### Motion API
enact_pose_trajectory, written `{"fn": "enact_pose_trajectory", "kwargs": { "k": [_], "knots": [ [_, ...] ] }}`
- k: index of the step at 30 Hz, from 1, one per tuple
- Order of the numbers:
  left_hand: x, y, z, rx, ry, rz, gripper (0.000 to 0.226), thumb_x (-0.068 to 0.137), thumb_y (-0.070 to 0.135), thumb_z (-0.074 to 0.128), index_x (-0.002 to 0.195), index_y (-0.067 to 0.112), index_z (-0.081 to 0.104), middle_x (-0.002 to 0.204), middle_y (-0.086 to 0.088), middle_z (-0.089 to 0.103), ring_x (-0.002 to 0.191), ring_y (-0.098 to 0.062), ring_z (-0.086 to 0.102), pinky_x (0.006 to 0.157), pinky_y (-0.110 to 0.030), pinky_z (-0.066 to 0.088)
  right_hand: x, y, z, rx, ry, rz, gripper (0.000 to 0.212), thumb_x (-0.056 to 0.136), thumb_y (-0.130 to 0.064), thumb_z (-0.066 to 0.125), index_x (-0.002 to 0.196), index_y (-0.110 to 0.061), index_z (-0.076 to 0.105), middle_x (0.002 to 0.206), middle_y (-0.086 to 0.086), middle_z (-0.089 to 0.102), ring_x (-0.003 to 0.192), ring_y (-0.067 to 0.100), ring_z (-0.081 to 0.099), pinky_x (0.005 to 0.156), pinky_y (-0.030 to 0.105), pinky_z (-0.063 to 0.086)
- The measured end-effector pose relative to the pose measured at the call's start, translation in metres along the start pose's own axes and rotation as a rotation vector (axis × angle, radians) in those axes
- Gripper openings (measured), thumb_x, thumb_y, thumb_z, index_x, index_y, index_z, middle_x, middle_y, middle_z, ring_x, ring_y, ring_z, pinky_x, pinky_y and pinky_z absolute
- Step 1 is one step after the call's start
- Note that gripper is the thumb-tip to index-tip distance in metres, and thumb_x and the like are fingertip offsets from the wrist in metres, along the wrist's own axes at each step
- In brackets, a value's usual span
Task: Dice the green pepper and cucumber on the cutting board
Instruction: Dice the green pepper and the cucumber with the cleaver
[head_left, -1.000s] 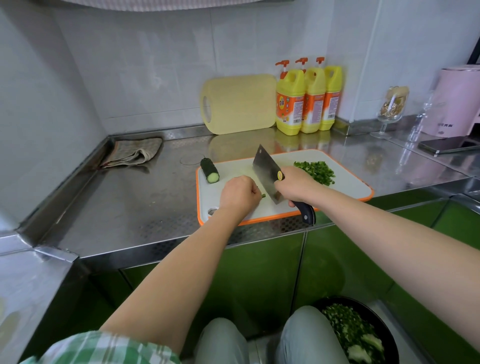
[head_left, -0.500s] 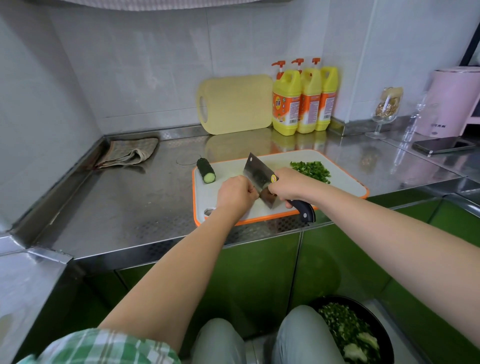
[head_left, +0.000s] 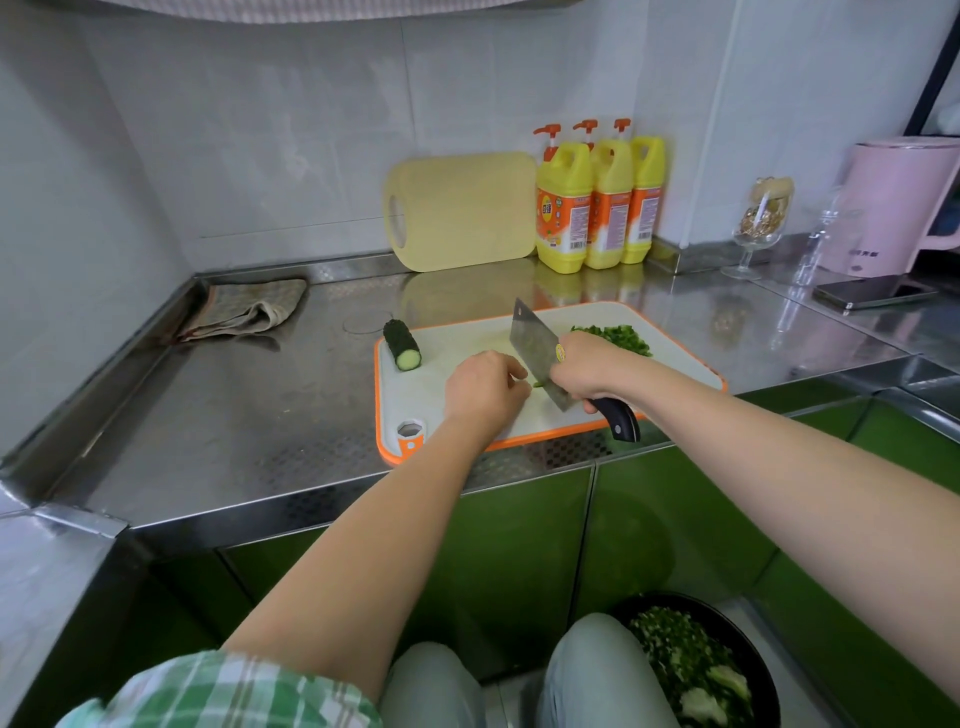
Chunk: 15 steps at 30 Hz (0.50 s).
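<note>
Right hand (head_left: 587, 369) clenched round the handle of the cleaver (head_left: 535, 345), blade angled down at frame centre, edge at the cutting board (head_left: 441, 415). Left hand (head_left: 483, 389) has its fingers curled over a pepper piece (head_left: 539, 384) right at the blade. Only a green sliver shows, the rest is hidden under the knuckles.

Handling, my read:
- Pepper piece: light, thin, bendy, waxy skin that likely skids. Pin it flat with tucked fingertips, close to the cut line.
- Cucumber (head_left: 401, 344): a stub at the board's upper-left corner, apart from both hands. Firm, round so it will roll, and the wet cut face is slippery. Hold it by the bumpy skin mid-length and halve it first for a flat base.
- Cleaver: heavy, so its weight does the cut.

Counts:
- 1 cucumber stub
- 1 diced pepper pile (head_left: 618, 335), right of the blade on the board
- 1 cleaver
- 2 boards, counting the yellow board (head_left: 462, 210) leaning on the wall
- 3 yellow pump bottles (head_left: 563, 208)
- 1 cloth (head_left: 249, 306), upper left
- 1 black bowl (head_left: 763, 670) of chopped greens, bottom right
</note>
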<state>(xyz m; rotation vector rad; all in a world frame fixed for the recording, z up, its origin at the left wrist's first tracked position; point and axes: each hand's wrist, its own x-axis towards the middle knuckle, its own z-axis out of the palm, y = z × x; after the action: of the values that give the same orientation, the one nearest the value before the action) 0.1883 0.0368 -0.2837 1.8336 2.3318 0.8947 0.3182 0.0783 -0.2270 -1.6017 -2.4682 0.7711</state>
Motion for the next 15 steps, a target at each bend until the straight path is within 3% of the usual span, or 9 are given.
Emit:
{"fn": "enact_pose_trajectory", "kwargs": {
  "k": [6,9,13,15],
  "knots": [
    [0.001,0.014,0.008,0.023,0.018,-0.018,0.01,0.079,0.021,0.06,0.074,0.019,0.069,0.083,-0.003,0.069,0.082,-0.029,0.061,0.062,-0.028,0.042,-0.005,-0.002,-0.001,-0.04,-0.006,-0.016,0.014,0.083,0.009,0.047,0.09,0.005,0.059,0.062,0.015,0.051,0.05,0.025,0.051,0.051,0.027,0.042],
    [0.004,0.016,0.013,0.051,0.049,0.018,0.013,0.081,0.019,0.055,0.074,0.017,0.065,0.085,-0.008,0.066,0.082,-0.032,0.059,0.06,-0.03,0.04,-0.004,-0.001,0.0,-0.005,-0.001,-0.022,0.019,0.085,0.006,0.044,0.096,0.006,0.059,0.065,0.018,0.053,0.048,0.027,0.05,0.05,0.028,0.043],
    [0.005,0.017,0.016,0.123,0.047,0.12,0.017,0.086,0.022,0.055,0.075,0.011,0.061,0.088,-0.012,0.062,0.083,-0.033,0.056,0.059,-0.032,0.033,-0.001,0.002,0.0,0.082,0.031,-0.016,0.013,0.086,0.004,0.038,0.081,-0.001,0.048,0.062,0.015,0.049,0.043,0.026,0.048,0.045,0.025,0.041],
    [0.005,0.014,0.016,0.115,0.047,0.121,0.019,0.086,0.024,0.055,0.073,0.011,0.061,0.087,-0.011,0.062,0.083,-0.032,0.056,0.06,-0.033,0.036,0.001,0.005,0.002,0.116,0.056,0.007,0.01,0.087,0.003,0.037,0.083,-0.001,0.045,0.062,0.016,0.05,0.044,0.026,0.05,0.046,0.024,0.04]
  ]
}}
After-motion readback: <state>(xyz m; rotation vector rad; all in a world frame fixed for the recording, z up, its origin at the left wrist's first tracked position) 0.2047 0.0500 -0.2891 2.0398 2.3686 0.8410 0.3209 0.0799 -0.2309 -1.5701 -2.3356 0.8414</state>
